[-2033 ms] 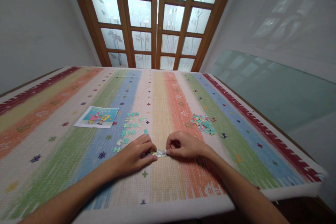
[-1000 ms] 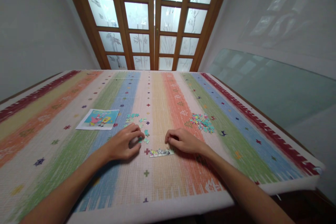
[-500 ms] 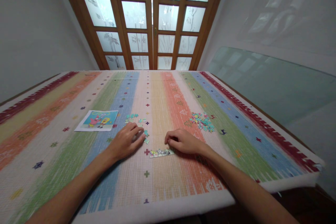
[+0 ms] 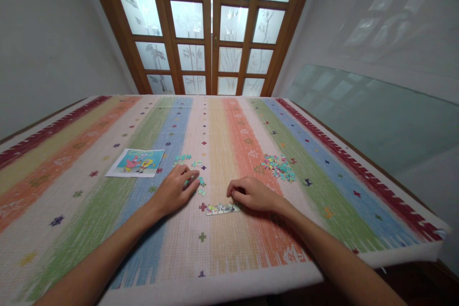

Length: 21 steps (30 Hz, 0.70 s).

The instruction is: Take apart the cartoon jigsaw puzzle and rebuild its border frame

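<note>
Left hand (image 4: 174,191) lies palm down, fingers spread loosely over a scatter of small teal puzzle pieces (image 4: 190,172); fingertips touch some, nothing gripped. Right hand (image 4: 251,193) curled, knuckles up, fingertips tucked under; cannot tell whether it pinches anything. It rests just beside the right end of a short joined strip of pieces (image 4: 222,209), a narrow flat row, mixed pale colours, lying on the yellow stripe between the two hands.

Surface: woven cloth (image 4: 229,258), coarse grid texture, long bands of red, orange, green, blue, cream, dotted with small cross and star marks. It covers the whole table top, edge folded over the near side.

Loose heap of pieces (image 4: 278,167), teal and pink, flat and knobbed, on the cloth well right of the right hand. Glossy rectangular reference picture (image 4: 136,162), cartoon print with white border, left of the scatter.

No tray or box; all pieces lie bare on cloth.
</note>
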Motion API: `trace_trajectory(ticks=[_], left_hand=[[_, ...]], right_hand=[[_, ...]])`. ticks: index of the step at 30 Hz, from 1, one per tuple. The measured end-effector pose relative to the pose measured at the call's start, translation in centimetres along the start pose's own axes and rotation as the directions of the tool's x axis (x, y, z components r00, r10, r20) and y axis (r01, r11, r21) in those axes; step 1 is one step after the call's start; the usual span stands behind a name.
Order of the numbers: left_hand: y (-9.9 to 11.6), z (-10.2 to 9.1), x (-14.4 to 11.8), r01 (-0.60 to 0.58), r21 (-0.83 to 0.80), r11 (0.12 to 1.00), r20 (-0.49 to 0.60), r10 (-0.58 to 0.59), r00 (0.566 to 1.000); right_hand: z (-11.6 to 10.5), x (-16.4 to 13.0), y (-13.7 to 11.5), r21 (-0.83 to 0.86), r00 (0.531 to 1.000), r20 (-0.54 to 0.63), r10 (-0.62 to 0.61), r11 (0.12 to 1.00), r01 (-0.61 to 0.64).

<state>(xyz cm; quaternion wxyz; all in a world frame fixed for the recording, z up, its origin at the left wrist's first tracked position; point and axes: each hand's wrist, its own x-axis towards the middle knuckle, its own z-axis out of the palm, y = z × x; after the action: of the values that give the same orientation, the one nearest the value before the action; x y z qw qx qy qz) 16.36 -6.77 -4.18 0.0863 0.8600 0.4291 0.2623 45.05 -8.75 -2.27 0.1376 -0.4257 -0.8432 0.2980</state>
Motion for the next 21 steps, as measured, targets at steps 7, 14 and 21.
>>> trace_trajectory(ticks=[7,14,21], left_hand=[[-5.4,-2.5,0.4,0.150,0.150,0.977,-0.126,-0.131,0.983],[-7.3,-3.3,0.3,0.181,0.141,0.973,-0.074,-0.172,0.982],[-6.9,-3.1,0.5,0.207,0.126,0.970,-0.054,-0.202,0.978]], right_hand=[[0.2,0.0,0.4,-0.007,1.000,-0.005,-0.011,1.000,0.011],[0.3,0.1,0.4,-0.003,1.000,-0.008,-0.026,1.000,0.026],[0.2,0.0,0.2,-0.002,1.000,-0.011,-0.023,1.000,0.023]])
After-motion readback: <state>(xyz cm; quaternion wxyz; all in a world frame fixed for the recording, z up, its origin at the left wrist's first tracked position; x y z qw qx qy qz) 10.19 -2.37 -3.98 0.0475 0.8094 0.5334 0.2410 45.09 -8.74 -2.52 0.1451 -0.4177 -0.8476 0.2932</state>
